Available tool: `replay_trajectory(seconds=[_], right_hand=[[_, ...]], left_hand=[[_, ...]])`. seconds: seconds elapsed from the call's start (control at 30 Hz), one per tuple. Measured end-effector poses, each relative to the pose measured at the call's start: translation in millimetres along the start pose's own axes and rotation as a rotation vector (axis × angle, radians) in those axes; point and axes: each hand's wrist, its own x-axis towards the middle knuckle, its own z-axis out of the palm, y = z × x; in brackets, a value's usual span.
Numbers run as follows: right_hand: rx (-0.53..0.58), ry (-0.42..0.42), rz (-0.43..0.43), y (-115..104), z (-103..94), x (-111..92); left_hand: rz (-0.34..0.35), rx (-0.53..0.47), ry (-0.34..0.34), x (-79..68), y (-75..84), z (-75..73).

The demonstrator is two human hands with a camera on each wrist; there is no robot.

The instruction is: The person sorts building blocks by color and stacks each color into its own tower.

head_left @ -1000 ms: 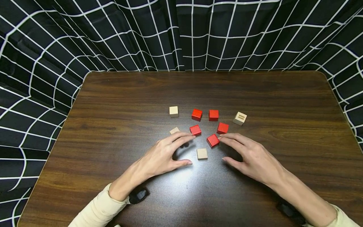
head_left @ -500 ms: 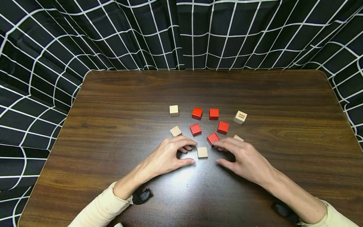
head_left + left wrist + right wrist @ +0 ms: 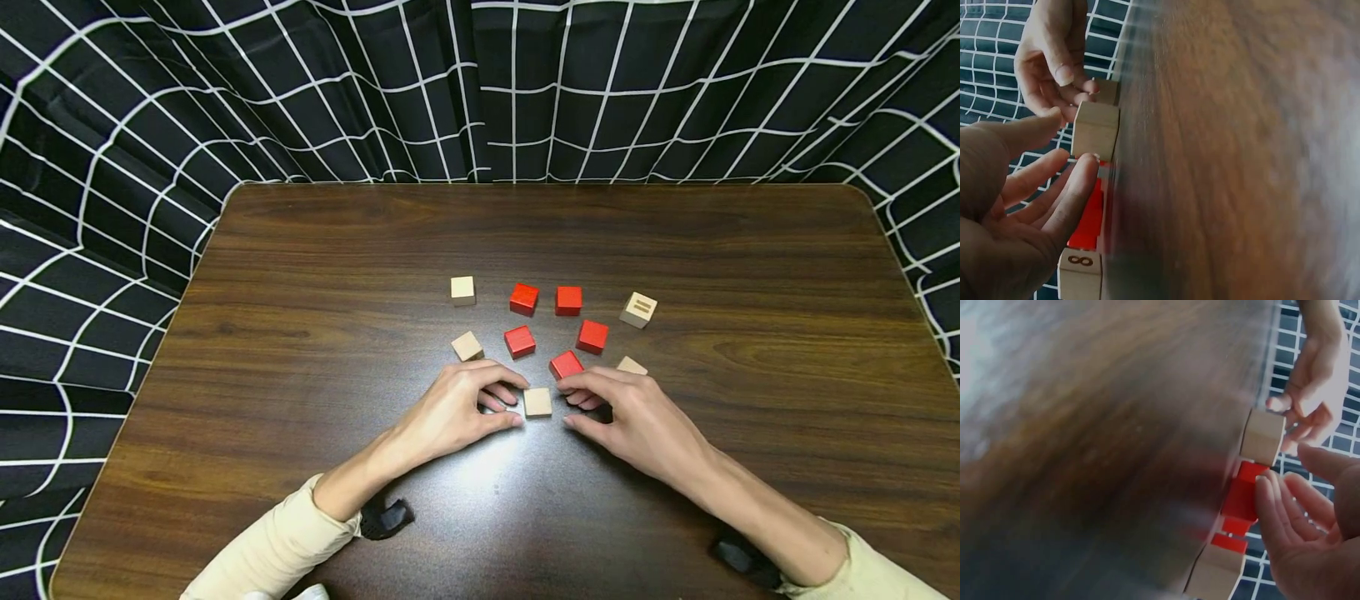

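Observation:
A plain wooden block sits on the table between my two hands. My left hand is at its left side, fingers loosely bent and thumb apart, holding nothing. On the opposite side my right hand curves the same way, its index fingertip beside the nearest red block. In the left wrist view the wooden block stands just beyond my left fingertips. The right wrist view has my right fingertips overlapping a red block. Another wooden block is partly hidden behind my right hand.
Farther back lie more red blocks. Two wooden blocks, a rear one and a nearer one, are on the left. A wooden block with an equals sign is at right. Black gridded cloth hangs behind the table.
Both hands have moved inward, closer to the front wooden block. My left hand has uncovered the wooden block behind it; the right has partly uncovered another. The blocks stay in place.

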Motion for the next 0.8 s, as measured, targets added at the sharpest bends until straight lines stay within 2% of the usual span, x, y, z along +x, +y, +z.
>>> replay_trajectory(seconds=[0.17,0.43,0.8], right_hand=[[0.038,-0.008,0.040,-1.8,2.3,2.1],[0.045,-0.045,0.117,-3.8,5.4,4.0],[0.045,-0.087,0.171,-6.9,10.0,8.8]], left_hand=[[-0.051,-0.024,0.028,2.2,0.9,3.1],[-0.106,-0.054,0.030,5.4,1.1,5.8],[-0.138,-0.103,0.035,3.9,-0.5,10.1]])
